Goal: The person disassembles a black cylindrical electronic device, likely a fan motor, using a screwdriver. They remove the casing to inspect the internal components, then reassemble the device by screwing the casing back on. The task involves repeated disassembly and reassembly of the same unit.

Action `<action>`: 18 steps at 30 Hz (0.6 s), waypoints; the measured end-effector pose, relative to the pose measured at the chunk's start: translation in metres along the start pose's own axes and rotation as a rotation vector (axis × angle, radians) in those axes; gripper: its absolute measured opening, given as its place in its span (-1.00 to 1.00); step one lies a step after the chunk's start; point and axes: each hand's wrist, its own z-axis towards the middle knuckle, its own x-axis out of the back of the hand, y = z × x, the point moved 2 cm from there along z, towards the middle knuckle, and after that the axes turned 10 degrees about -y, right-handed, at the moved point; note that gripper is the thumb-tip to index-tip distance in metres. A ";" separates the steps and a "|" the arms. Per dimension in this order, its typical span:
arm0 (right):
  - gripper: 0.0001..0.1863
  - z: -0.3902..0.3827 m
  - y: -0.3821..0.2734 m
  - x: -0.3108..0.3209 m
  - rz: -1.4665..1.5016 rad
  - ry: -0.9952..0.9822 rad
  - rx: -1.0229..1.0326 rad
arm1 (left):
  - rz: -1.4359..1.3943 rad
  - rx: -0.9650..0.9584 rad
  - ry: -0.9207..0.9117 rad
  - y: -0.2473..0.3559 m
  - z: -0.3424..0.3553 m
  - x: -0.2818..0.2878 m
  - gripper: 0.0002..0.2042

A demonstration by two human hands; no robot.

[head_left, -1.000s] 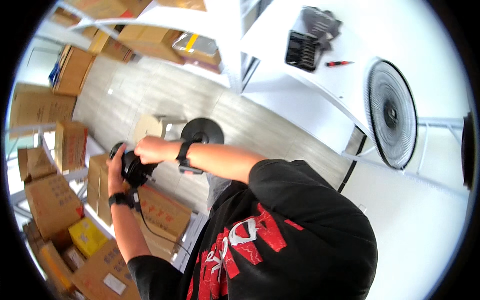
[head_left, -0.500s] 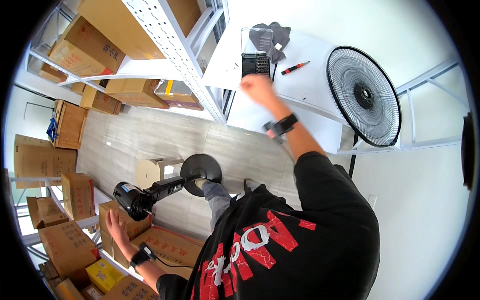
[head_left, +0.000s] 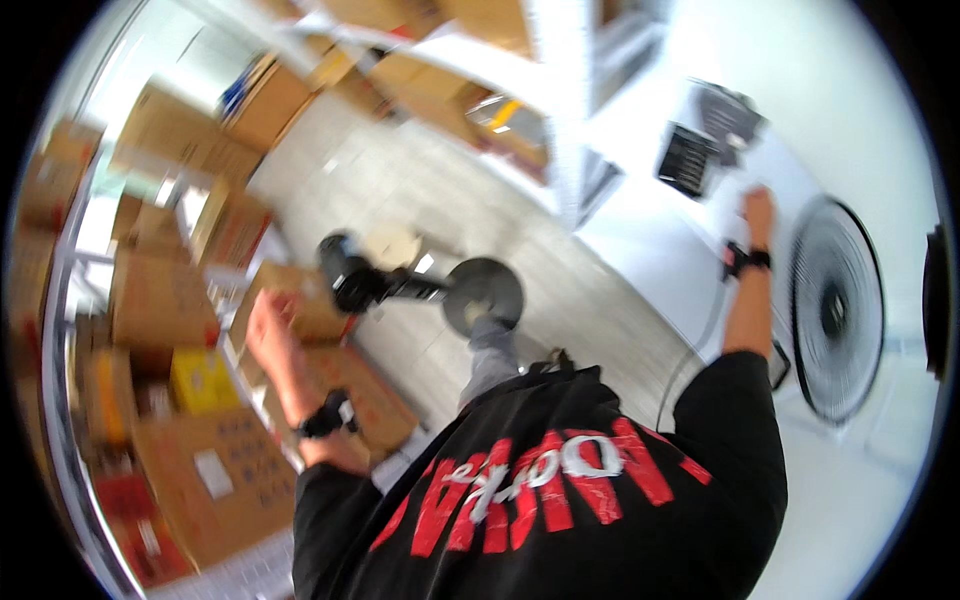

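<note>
My left hand [head_left: 275,335] is raised in front of the cartons, left of the black fan motor [head_left: 350,275]. Its blurred fingers are loosely bent and somewhat apart, with nothing visible in them. The motor tops a stand leaning over from its round black base [head_left: 483,297]. Over the white shelf top [head_left: 650,245], my right hand [head_left: 758,212] is between the dark bit case [head_left: 686,162] and the round black fan grille [head_left: 838,310]. Its fingers are smeared and face away, so their grip is hidden. A grey cloth [head_left: 728,115] lies beside the case.
Cartons fill the shelving at left, among them a large brown carton [head_left: 215,470] and a yellow box [head_left: 203,380]. A white perforated shelf post [head_left: 565,110] rises at the upper middle. By the stand, a pale round-topped object [head_left: 392,245] sits on the tiled floor [head_left: 400,170].
The view has turned, shifting the scene rightward. My right hand has moved from beside the bit case toward the grille. The red-and-black screwdriver seen earlier on the shelf top no longer shows.
</note>
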 end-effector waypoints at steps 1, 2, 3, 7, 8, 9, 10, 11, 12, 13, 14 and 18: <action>-0.81 -0.013 -0.046 0.030 0.803 -0.034 -0.141 | 0.079 -0.032 0.007 0.033 -0.020 -0.012 -0.72; -0.86 -0.030 -0.053 0.110 1.564 0.119 -0.306 | 0.152 0.038 0.054 0.058 -0.042 -0.021 -0.76; -0.85 -0.046 -0.050 0.166 1.551 0.440 -0.206 | 0.110 0.063 -0.051 0.064 -0.051 -0.031 -0.82; -0.71 -0.133 -0.066 0.376 2.245 -0.019 0.279 | -0.048 0.144 -0.546 0.043 -0.067 -0.085 -0.63; -0.73 -0.152 -0.087 0.408 2.281 -0.127 0.429 | 0.016 0.139 -0.620 0.036 -0.068 -0.099 -0.71; -0.74 -0.166 -0.114 0.440 2.258 -0.054 0.610 | 0.100 0.038 -0.584 0.025 -0.067 -0.102 -0.71; -0.75 -0.179 -0.141 0.471 2.227 0.018 0.787 | 0.246 -0.001 -0.479 0.019 -0.060 -0.097 -0.72; -0.74 -0.193 -0.168 0.498 2.215 -0.037 0.889 | 0.402 -0.034 -0.364 0.017 -0.054 -0.089 -0.74; -0.72 -0.207 -0.193 0.525 2.196 -0.091 0.986 | 0.507 -0.117 -0.278 0.014 -0.044 -0.078 -0.72; -0.69 -0.222 -0.214 0.539 2.237 -0.462 0.963 | 0.756 -0.303 -0.250 0.012 -0.032 -0.065 -0.73; -0.65 -0.231 -0.238 0.547 2.168 -0.472 0.996 | 0.928 -0.410 -0.294 0.013 -0.020 -0.054 -0.70; -0.60 -0.245 -0.301 0.588 1.989 -0.179 1.049 | 0.977 -0.360 -0.577 -0.018 0.014 -0.042 -0.60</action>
